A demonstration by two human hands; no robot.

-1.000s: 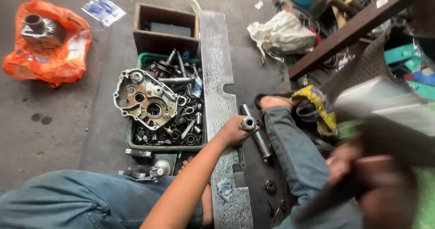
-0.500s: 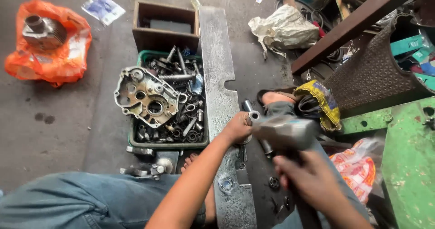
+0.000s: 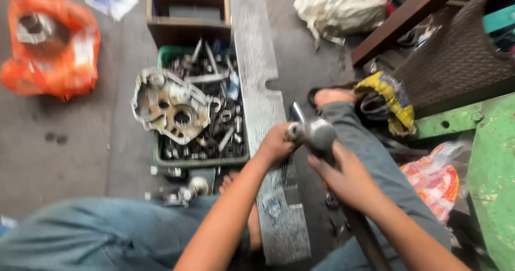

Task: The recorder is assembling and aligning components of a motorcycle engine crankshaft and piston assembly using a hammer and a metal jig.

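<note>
**Hammer head down on the small part at the metal beam**

At far left an orange bag (image 3: 51,56) lies on the floor. Next comes the green crate (image 3: 201,158) of bolts, an engine casing (image 3: 169,107) resting on top. Your left hand (image 3: 276,145) has its grip clenched around a small metal part (image 3: 294,130), held on the grey metal beam (image 3: 257,83). Your right hand (image 3: 346,177) is grasping the hammer (image 3: 322,134) by its handle, the head touching that part. A green frame (image 3: 491,158) stands at right.
</note>
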